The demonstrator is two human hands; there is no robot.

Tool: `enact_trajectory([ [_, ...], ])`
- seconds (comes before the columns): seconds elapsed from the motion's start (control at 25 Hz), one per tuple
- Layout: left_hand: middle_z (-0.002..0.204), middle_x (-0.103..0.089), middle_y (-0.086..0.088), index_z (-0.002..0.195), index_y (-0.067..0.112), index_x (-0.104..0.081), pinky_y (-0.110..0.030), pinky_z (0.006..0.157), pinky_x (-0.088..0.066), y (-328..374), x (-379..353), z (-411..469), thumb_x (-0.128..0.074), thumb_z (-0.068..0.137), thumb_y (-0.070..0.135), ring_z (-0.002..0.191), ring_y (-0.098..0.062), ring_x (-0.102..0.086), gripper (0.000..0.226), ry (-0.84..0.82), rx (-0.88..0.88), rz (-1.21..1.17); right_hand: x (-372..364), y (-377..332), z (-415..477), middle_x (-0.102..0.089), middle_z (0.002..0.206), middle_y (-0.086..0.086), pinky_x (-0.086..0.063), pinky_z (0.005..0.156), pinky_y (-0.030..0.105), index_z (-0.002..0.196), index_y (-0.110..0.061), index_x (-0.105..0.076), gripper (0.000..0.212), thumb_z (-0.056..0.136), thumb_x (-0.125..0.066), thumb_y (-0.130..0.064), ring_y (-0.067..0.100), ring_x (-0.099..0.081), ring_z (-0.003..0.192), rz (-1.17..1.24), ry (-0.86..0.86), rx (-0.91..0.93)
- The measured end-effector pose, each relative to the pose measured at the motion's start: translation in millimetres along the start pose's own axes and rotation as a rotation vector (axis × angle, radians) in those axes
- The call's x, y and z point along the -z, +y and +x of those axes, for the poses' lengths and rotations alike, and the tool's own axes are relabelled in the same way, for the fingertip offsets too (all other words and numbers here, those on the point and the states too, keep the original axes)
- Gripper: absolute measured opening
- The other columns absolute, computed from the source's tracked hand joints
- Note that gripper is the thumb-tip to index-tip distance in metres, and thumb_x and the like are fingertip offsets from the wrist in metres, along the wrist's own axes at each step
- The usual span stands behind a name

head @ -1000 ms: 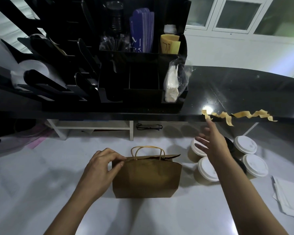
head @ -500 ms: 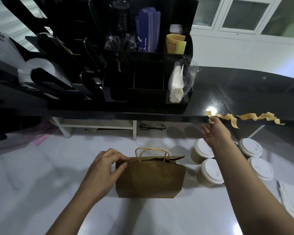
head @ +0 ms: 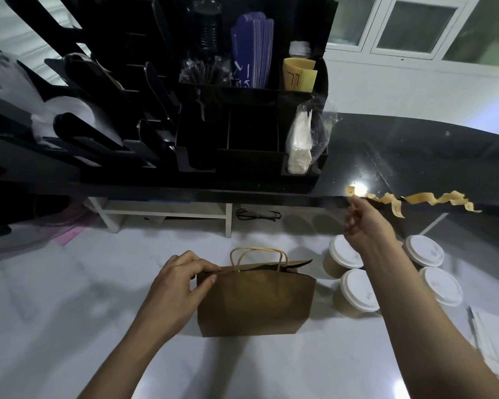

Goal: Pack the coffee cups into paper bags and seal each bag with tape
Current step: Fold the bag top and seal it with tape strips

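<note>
ok so this looks like the sealing step: the paper bag stands upright on the white counter, handles up. The left hand pinches its top left corner, holding the mouth mostly flat. You can't see inside, so no idea if cups are in there. The right hand is up at the front edge of the black ledge, where a row of tape strips hangs pre-cut. Its fingers are curled and look pinched on the end strip, though the actual contact is tiny and a bit blurry. My guess for the next move: peel that one strip off without dragging its neighbours along, bring it down and lay it across the folded top while the left hand keeps it closed. Four lidded coffee cups sit just right of the bag, right under the reaching arm, so a low swing back could clip a lid. The bag's far right corner also flares open. A big black organizer sits on the ledge, and some white napkins lie at the far right
</note>
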State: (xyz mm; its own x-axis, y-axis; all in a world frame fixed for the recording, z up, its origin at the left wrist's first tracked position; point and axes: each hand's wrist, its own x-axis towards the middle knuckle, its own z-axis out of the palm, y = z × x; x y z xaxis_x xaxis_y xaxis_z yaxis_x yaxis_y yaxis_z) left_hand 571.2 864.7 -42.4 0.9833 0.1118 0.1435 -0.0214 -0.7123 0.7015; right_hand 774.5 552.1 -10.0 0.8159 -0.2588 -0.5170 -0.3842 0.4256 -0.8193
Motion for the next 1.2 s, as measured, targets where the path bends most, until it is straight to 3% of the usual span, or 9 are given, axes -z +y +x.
enact_trajectory([
  [0.16, 0.089, -0.058, 0.021, 0.103, 0.036, -0.076, -0.025, 0.08, -0.049, 2.3, -1.6, -4.8, -0.069, 0.093, 0.022, 0.096, -0.002, -0.054, 0.019, 0.017, -0.005, -0.015, 8.7, 20.8, -35.5, -0.066, 0.076, -0.002, -0.045, 0.073, 0.028, 0.095, -0.015, -0.075, 0.01, 0.092, -0.074, -0.025, 0.01, -0.057, 0.068, -0.115, -0.038, 0.065],
  [0.28, 0.088, -0.056, 0.021, 0.106, 0.035, -0.076, -0.025, 0.079, -0.05, 4.4, -2.3, -8.6, -0.068, 0.094, 0.021, 0.095, -0.003, -0.054, 0.02, 0.03, -0.008, -0.023, 17.2, 33.0, -64.5, -0.072, 0.089, 0.004, -0.049, 0.079, 0.034, 0.1, -0.017, -0.078, 0.016, 0.089, -0.077, -0.028, 0.013, -0.061, 0.079, -0.213, -0.062, 0.151],
  [0.52, 0.093, -0.055, 0.021, 0.113, 0.03, -0.075, -0.024, 0.08, -0.05, 6.4, -5.2, -16.6, -0.065, 0.096, 0.019, 0.097, -0.005, -0.054, 0.023, 0.036, -0.024, 0.01, 31.7, 45.2, -115.7, -0.066, 0.083, 0.004, -0.045, 0.067, 0.029, 0.101, -0.016, -0.08, 0.02, 0.09, -0.074, -0.033, 0.013, -0.053, 0.069, -0.305, -0.192, 0.322],
  [0.76, 0.09, -0.059, 0.021, 0.101, 0.028, -0.077, -0.022, 0.076, -0.052, 9.5, -6.3, -27.2, -0.071, 0.091, 0.017, 0.092, -0.006, -0.058, 0.017, 0.099, -0.047, 0.012, 48.3, 71.4, -143.8, -0.053, 0.074, 0.008, -0.038, 0.061, 0.028, 0.098, -0.004, -0.078, 0.019, 0.093, -0.07, -0.021, 0.015, -0.045, 0.062, -0.234, -0.25, 0.354],
  [0.88, 0.088, -0.064, 0.021, 0.092, 0.03, -0.074, -0.027, 0.075, -0.056, 9.7, -7.5, -31.0, -0.076, 0.087, 0.016, 0.088, -0.007, -0.063, 0.015, 0.129, -0.014, -0.036, 53.4, 90.7, -152.7, -0.047, 0.066, 0.007, -0.033, 0.059, 0.028, 0.085, -0.003, -0.075, 0.016, 0.095, -0.066, -0.011, 0.015, -0.04, 0.059, -0.211, -0.296, 0.363],
  [1.04, 0.086, -0.065, 0.021, 0.088, 0.031, -0.07, -0.026, 0.073, -0.056, 9.9, -8.8, -36.3, -0.076, 0.087, 0.017, 0.085, -0.004, -0.063, 0.015, 0.14, 0.029, -0.08, 45.8, 123.4, -172.7, -0.055, 0.061, 0.004, -0.037, 0.054, 0.024, 0.077, -0.008, -0.078, 0.018, 0.091, -0.067, -0.003, 0.013, -0.045, 0.054, -0.278, -0.426, 0.303],
  [1.2, 0.093, -0.065, 0.022, 0.094, 0.032, -0.07, -0.023, 0.075, -0.056, 8.1, -9.1, -38.9, -0.071, 0.091, 0.017, 0.091, -0.002, -0.061, 0.016, 0.127, 0.041, -0.093, 19.7, 150.5, -192.4, -0.068, 0.066, 0.004, -0.044, 0.055, 0.022, 0.085, -0.011, -0.082, 0.009, 0.089, -0.074, -0.011, 0.011, -0.053, 0.056, -0.384, -0.536, 0.223],
])
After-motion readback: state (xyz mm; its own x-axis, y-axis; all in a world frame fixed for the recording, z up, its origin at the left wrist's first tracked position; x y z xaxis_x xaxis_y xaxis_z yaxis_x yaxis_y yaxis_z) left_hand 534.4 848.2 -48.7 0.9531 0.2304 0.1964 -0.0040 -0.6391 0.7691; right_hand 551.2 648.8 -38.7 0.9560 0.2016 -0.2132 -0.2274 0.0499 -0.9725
